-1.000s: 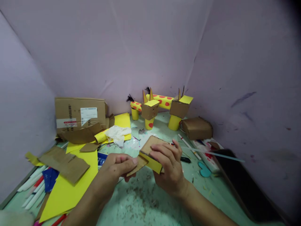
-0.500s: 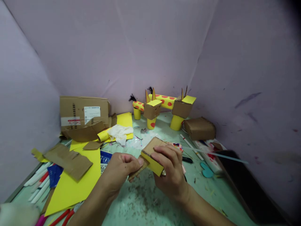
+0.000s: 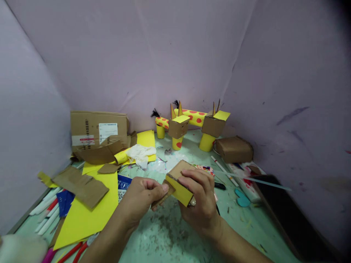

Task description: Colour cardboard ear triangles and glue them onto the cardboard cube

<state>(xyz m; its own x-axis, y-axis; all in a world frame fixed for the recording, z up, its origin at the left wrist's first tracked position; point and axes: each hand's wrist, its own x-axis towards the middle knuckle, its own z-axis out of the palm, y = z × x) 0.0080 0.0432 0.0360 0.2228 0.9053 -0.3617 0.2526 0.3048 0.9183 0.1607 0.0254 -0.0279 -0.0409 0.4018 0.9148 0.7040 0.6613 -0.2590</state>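
My right hand grips a small cardboard box with one yellow face, fingers across its top and the thumb side hidden beneath. Pinched between the thumb and fingers of my left hand is a small cardboard strip, whose far end meets the box's left edge; whether it is joined there I cannot tell. Beyond the hands stand two cardboard-and-yellow-paper animals with red spots, a smaller animal and a larger animal, both with pointed ears and black tufted tails.
At left lie yellow paper sheets, a torn cardboard piece, white markers and red-handled pliers. A large cardboard box leans at the back, near a crumpled tissue. On the right are a brown box and a dark tray.
Both hands keep the same grip on the box and the strip. The whole view has shifted very slightly; nothing was let go or picked up.
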